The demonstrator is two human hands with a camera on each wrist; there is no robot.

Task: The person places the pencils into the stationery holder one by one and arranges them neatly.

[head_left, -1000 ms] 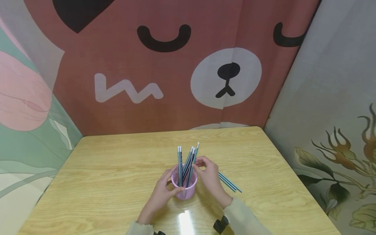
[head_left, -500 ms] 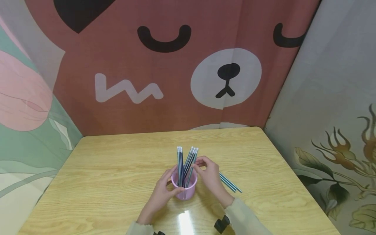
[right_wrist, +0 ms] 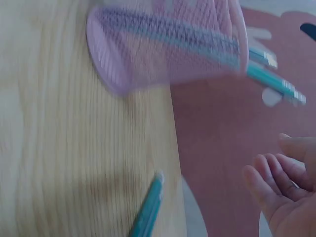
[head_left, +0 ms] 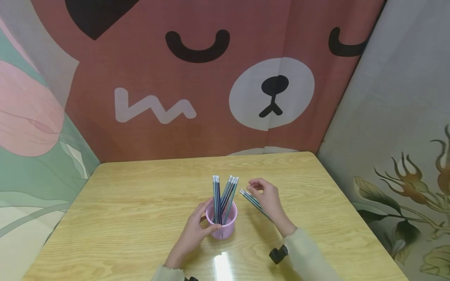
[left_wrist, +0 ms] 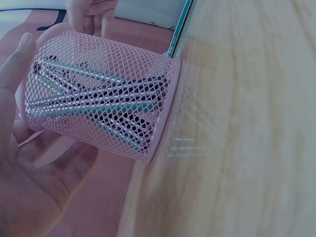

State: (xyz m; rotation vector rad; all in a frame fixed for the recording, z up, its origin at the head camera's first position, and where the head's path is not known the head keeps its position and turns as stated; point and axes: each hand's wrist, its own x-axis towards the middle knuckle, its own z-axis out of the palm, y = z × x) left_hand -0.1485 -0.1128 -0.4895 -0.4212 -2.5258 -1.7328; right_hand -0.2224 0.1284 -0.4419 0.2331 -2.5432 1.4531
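A pink mesh pencil holder [head_left: 223,232] stands upright on the table with several pencils [head_left: 216,195] leaning in it, their white eraser ends up. My left hand [head_left: 194,229] grips the holder from the left, thumb at the front of its rim and fingers round the far side. My right hand [head_left: 268,199] is off to the right of the holder, fingers loosely bent and holding nothing, as the right wrist view also shows. Below it a few loose pencils [head_left: 254,201] lie side by side on the table, partly hidden by the hand in the head view.
The wood-grain table [head_left: 133,210] reaches back to a curtain [head_left: 147,140] printed with a bear face. Another patterned curtain [head_left: 386,156] hangs at the right edge. Light glares off the tabletop in front of the holder.
My right hand has let go of a pencil, which now leans among the others in the holder, and has moved right, over the loose pencils. My left hand keeps its grip.
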